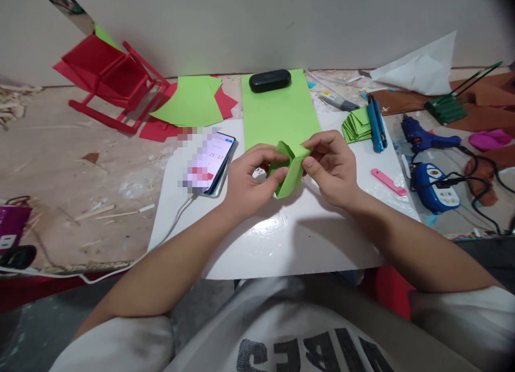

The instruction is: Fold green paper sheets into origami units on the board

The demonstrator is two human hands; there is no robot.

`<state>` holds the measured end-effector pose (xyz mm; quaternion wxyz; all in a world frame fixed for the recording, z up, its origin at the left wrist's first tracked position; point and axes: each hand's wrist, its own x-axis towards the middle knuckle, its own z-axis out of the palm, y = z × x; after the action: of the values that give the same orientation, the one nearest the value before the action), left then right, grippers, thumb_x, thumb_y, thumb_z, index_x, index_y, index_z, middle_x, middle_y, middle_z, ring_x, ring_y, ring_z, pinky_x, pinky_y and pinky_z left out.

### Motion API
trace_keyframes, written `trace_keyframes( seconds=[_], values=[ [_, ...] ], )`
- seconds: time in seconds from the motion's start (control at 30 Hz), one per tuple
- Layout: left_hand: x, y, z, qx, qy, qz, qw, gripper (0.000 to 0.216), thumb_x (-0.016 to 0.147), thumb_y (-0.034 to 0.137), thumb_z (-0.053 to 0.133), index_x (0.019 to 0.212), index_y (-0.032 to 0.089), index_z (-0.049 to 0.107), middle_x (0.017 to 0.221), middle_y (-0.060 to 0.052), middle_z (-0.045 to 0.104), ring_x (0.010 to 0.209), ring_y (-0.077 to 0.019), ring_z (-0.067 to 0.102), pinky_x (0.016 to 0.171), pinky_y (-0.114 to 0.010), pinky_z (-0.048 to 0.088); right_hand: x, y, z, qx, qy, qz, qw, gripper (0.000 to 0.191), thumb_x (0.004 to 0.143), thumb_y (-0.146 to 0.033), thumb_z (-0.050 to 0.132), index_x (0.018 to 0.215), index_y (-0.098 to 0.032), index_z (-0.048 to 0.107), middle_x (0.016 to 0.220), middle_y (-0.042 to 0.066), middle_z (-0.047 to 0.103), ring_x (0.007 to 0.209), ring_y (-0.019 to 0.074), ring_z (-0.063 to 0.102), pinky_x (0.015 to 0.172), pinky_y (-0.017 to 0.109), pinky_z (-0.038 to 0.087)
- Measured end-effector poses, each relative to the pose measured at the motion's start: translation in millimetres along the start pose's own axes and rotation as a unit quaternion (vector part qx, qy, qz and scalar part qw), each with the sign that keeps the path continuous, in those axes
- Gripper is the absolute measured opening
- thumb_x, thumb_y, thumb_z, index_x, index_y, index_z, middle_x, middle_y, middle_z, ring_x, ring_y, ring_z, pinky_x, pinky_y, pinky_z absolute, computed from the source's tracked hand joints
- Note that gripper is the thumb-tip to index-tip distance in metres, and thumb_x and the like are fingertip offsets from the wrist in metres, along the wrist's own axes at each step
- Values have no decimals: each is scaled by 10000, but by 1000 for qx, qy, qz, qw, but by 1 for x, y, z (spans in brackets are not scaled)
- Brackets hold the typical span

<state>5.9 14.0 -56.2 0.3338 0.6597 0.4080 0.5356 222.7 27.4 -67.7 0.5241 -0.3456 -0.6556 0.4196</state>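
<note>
Between my two hands is a small piece of folded green paper (296, 175), partly opened up into a hollow shape, held above the white board (257, 248). My left hand (253, 173) is closed on its left side, with fingers reaching inside the fold and the thumb at the front. On the other side my right hand (332, 171) pinches the upper right corner between thumb and fingers. Just behind the hands lies a large green paper sheet (277, 117) with a black case (270, 81) resting on it.
To the left are a lit phone (213, 163) on a white cable, green paper pieces (193, 101) and a red paper rocking chair (108, 82). Rightward lie folded green pieces (356, 126), a blue stapler (376, 124), a pink cutter (388, 182), a glue gun (428, 135) and a blue power socket (434, 190).
</note>
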Motion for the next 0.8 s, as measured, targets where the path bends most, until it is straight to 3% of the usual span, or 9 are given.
trace_keyframes(
  seconds=[0.3, 0.53, 0.67, 0.8],
  values=[
    [-1, -3, -2, 1, 9, 11, 1000, 494, 996, 752, 901, 1053, 262, 871, 1091, -110, 832, 996, -246, 773, 821, -385, 636, 3, 4, -2, -20, 29, -36, 999, 501, 1016, -776, 884, 1098, -291, 791, 1027, 41, 778, 885, 217, 736, 827, 393, 668],
    [0, 6, -6, 17, -25, 32, 999, 591, 1082, 828, 738, 1080, 252, 869, 1096, -121, 834, 1009, -255, 773, 839, -408, 638, 5, 7, -2, -49, 52, -32, 997, 526, 1014, -808, 866, 991, -284, 830, 969, 53, 823, 900, 237, 763, 859, 415, 676],
    [-2, 1, -4, 43, -5, 93, 995, 410, 1071, 657, 867, 1066, 247, 852, 1090, -95, 844, 908, -207, 748, 758, -356, 594, 4, 8, -3, -53, 49, -43, 996, 489, 1052, -766, 845, 994, -281, 851, 982, 56, 836, 922, 244, 779, 876, 421, 676],
    [-3, -7, 0, 71, 28, 153, 985, 363, 1102, 570, 862, 963, 241, 798, 976, -56, 828, 856, -184, 735, 760, -341, 590, 2, 7, -5, -62, 25, -55, 996, 432, 1106, -692, 814, 1006, -275, 861, 999, 55, 846, 919, 236, 782, 889, 413, 667]
  ],
)
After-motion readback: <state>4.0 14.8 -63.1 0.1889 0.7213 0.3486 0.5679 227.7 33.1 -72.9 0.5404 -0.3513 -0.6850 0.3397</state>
